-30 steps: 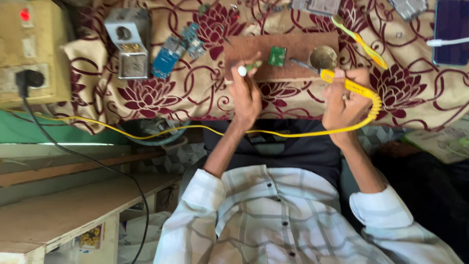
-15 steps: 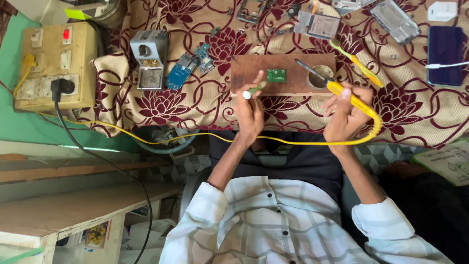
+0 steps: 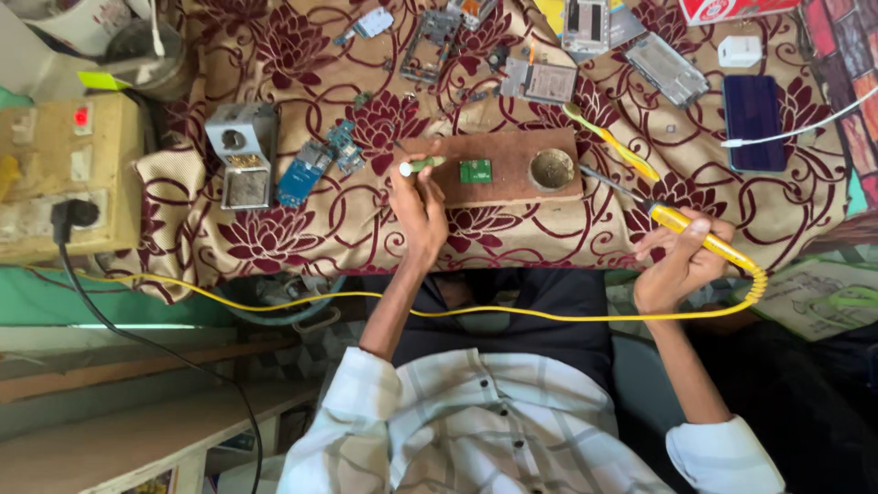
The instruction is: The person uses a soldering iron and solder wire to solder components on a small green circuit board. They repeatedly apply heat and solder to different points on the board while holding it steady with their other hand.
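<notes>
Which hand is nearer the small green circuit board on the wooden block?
Left. The left hand sits just beside the circuit board, holding a green-handled tool; the right hand is far to its right, gripping a yellow soldering iron.

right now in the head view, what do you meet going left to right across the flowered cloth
power socket box → grey metal box → blue circuit board → left hand → small green board → round tin → right hand holding yellow soldering iron → dark phone

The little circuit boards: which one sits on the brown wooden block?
The small green square board; it lies on the wooden block, while the blue boards lie on the patterned cloth.
</notes>
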